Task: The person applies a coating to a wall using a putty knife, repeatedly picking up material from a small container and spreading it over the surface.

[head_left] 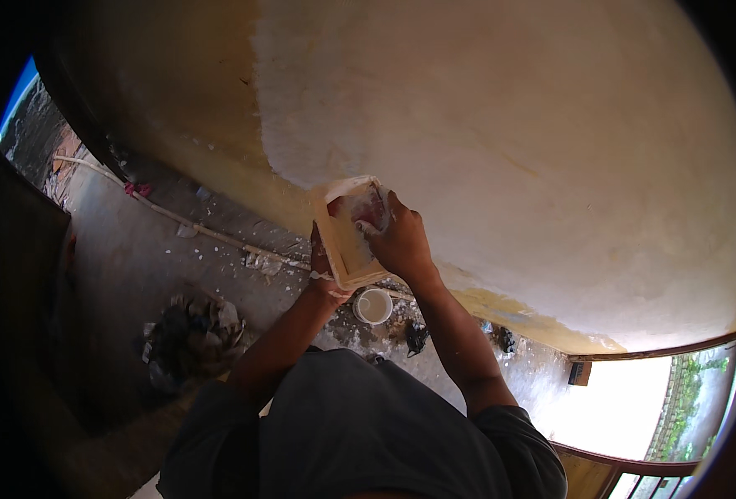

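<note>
Working the pale smear (356,249) in the tray (330,245) well calls for a level, steady hold, I'd say. Tray's at the worker's (360,424) 12 o'clock. Left hand (324,266), tray's 8 o'clock: grip clamped on it. Right hand (400,237), 3 o'clock: can't tell grip. Bucket (373,322) on floor (160,241), 6 o'clock; contents unclear.

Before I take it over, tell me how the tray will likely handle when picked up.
The tray is probably stiff, since its rim and corners look firm. It seems light enough for one hand: the left hand supports it while the right hand works inside. Pale smears on its rim may make it slippery.
</note>
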Motion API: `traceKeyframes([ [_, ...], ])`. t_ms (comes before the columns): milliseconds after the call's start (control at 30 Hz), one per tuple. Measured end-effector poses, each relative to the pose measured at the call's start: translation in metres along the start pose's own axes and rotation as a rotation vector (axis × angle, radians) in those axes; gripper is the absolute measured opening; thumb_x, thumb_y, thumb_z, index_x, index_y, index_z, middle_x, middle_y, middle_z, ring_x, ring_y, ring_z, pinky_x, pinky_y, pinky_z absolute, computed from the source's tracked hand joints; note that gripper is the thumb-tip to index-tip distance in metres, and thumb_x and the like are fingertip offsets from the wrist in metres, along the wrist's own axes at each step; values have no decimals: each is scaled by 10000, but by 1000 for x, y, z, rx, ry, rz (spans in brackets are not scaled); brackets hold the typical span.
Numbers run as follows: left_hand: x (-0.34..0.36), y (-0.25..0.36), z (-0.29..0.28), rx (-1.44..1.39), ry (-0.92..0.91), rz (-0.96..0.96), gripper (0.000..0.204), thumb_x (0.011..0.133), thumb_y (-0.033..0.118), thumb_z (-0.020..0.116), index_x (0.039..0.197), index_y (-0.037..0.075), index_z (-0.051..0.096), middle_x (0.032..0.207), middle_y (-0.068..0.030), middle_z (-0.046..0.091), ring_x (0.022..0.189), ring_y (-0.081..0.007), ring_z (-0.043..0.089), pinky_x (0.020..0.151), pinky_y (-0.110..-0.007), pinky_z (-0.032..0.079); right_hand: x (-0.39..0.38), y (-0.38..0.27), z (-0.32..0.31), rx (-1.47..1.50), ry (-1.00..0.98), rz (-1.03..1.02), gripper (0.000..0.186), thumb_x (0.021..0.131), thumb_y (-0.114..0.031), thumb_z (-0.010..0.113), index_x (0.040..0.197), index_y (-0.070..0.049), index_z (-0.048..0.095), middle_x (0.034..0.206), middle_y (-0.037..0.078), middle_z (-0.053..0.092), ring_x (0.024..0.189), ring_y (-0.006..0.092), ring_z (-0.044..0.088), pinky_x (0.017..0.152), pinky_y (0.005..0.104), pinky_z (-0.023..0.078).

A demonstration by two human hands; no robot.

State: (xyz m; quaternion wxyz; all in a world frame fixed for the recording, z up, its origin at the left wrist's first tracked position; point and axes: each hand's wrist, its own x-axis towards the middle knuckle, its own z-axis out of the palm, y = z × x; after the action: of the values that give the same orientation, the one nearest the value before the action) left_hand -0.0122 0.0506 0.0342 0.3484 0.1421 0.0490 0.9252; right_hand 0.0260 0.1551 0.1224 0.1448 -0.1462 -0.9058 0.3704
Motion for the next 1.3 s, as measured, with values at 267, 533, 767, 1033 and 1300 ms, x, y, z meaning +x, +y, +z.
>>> traceKeyframes([
  [267, 13, -21, 5, -88, -11, -134, 573, 964, 451, 524, 1439, 164, 381, 1393, -100, 495, 1259, -280, 526, 1036, -474, 478, -13, 21, -4, 14, 104, 96, 521, 730, -148, 783, 1159, 58, 571, 961, 244, 690, 947, 418, 661, 803, 425, 538],
  [533, 18, -48, 27, -60, 8, -234, 653, 943, 495, 529, 1466, 142, 361, 1438, -122, 464, 1262, -302, 524, 1004, -520, 493, -30, 66, -77, 600, 253, 159, 440, 799, 5, 747, 1200, 66, 575, 1039, 122, 694, 928, 166, 670, 818, 289, 557],
  [767, 36, -64, 61, -57, -85, -407, 705, 920, 531, 527, 1458, 103, 370, 1456, -149, 443, 1336, -329, 445, 1037, -570, 439, -62, 93, -124, 658, 379, 351, 512, 786, -27, 765, 1239, 77, 551, 1037, 118, 681, 904, 170, 667, 790, 304, 577],
  [1033, 11, -51, 30, -79, -76, -504, 789, 867, 650, 534, 1449, 142, 374, 1406, -148, 483, 1243, -410, 515, 914, -710, 459, -97, 112, -165, 1210, 720, 352, 332, 853, -111, 695, 1139, 13, 583, 1055, 80, 670, 939, 201, 668, 774, 350, 573],
  [1300, -4, -32, -4, 4, -106, -496, 758, 852, 662, 540, 1437, 199, 405, 1382, -112, 523, 1207, -422, 542, 863, -733, 476, -95, 141, -282, 1465, 1016, 15, 210, 887, -101, 624, 1076, -18, 591, 1023, 89, 637, 893, 217, 615, 779, 354, 536],
])
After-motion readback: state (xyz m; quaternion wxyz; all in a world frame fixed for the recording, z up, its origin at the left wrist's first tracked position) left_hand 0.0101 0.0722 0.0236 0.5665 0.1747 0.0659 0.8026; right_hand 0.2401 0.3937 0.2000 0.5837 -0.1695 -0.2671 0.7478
